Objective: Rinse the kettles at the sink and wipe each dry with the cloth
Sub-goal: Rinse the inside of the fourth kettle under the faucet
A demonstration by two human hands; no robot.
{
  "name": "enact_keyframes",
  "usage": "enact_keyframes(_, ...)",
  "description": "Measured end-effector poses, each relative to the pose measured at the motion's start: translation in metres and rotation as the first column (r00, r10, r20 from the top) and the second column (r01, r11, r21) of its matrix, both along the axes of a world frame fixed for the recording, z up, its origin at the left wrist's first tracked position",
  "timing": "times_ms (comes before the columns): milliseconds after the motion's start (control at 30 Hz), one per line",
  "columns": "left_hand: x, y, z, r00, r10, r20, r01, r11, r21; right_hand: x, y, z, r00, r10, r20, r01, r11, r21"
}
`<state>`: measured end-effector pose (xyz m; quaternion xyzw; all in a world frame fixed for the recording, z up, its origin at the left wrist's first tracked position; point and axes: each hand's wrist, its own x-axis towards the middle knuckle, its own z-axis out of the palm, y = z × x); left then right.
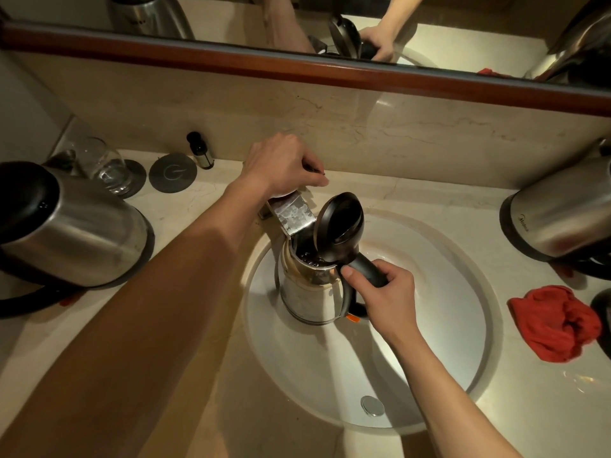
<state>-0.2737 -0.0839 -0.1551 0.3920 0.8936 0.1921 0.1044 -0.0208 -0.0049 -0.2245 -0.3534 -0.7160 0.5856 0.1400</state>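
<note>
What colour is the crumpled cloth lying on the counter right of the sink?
Red; the crumpled cloth shows best in the head view.

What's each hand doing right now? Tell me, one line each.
Left hand: curled on the faucet handle, gripping it.
Right hand: gripping the handle of the open kettle held under the faucet spout.

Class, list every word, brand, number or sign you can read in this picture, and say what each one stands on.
"Midea": brand on the steel side of the right kettle.
Power-type symbol, no letters: on the round grey coaster.
Dark print on the kettle reflected in the mirror: too blurred to read.
Small bottle: label unreadable.
</note>
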Motion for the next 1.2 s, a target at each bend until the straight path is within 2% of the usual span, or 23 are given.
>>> enact_keyframes(1200, 0.0031, 0.0032, 0.0043, 0.999, 0.034, 0.003, -0.034, 0.999, -0.02, -0.0012, 0.0031, -0.0009, 1.0, 0.005, 0.003, -0.005, 1.0, -0.003)
